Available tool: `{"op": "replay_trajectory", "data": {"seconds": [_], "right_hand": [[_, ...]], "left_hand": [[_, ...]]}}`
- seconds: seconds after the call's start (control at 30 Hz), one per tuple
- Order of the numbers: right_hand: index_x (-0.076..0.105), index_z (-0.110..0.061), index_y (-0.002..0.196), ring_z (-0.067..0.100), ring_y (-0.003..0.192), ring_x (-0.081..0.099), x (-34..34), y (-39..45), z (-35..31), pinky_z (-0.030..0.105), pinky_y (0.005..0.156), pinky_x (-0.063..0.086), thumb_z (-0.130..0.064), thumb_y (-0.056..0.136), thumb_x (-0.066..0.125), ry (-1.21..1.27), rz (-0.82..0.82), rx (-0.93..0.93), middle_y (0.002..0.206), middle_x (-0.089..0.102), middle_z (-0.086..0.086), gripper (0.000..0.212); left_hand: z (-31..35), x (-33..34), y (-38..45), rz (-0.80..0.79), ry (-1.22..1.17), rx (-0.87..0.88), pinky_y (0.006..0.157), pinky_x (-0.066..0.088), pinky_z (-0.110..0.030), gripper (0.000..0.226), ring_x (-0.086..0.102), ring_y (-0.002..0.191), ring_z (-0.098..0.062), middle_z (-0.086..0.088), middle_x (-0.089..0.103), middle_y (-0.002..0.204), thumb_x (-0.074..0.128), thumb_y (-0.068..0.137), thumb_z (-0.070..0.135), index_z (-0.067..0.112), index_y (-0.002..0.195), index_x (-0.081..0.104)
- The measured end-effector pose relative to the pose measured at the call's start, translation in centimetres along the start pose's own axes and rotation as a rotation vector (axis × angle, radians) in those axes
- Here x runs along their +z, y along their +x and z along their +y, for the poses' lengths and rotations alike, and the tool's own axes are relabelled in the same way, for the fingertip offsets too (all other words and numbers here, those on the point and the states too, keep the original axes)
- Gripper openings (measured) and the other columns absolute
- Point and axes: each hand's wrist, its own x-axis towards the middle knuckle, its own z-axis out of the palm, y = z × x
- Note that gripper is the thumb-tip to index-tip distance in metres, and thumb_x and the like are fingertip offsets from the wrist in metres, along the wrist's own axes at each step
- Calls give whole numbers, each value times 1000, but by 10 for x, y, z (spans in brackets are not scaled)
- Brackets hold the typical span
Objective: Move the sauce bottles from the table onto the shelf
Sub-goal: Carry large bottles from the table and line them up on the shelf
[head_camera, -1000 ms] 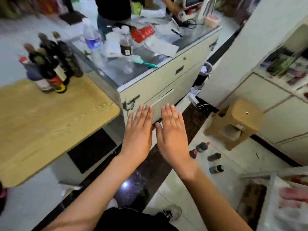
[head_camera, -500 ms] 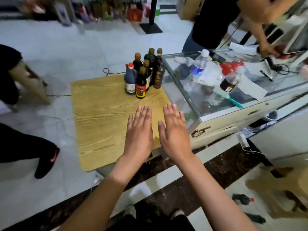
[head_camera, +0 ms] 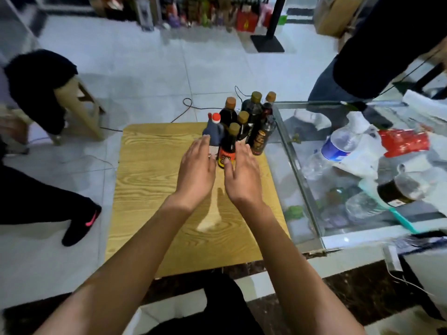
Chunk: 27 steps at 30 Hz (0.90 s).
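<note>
Reaching over wooden bench (head_camera: 154, 189): left hand (head_camera: 197, 169) fingers spread, empty, just beside red-capped jug (head_camera: 214, 131); right hand (head_camera: 243, 174) likewise spread, empty, flanking orange-label bottle (head_camera: 227, 151). Sauce bottles (head_camera: 250, 122) cluster at far right corner, likely so each hand takes one. Shelf out of view.

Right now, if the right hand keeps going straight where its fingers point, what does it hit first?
Probably the dark glass bottle with the red-orange label, nearest of the cluster on the wooden table. The right hand is open, its fingertips beside that label; contact cannot be judged.
</note>
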Motion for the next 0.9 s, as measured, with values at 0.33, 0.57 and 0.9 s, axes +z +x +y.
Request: {"op": "replay_trajectory", "data": {"seconds": [0.33,0.57,0.9], "right_hand": [[44,-14,147,28,123,55,22,134,52,36,100,45,-25,96,60,312,-114,212,137,58,11,55],[48,-15,137,30,114,58,36,163,72,39,84,49,-25,93,64,114,-287,55,134,53,9,48],[47,-19,135,30,107,63,38,168,81,35,75,46,-27,95,62,236,-319,101,119,68,5,44]], "left_hand": [[-3,53,160,-25,-221,-424,91,38,-28,44,49,119,-23,-10,53,130,52,88,0,8,131,48],[-29,88,200,-178,-564,-550,75,50,-17,66,57,110,-13,3,60,122,62,76,-8,20,133,47],[-60,80,220,-338,-360,-432,90,44,-28,103,44,123,-18,-1,38,144,74,67,3,33,151,22]]}}
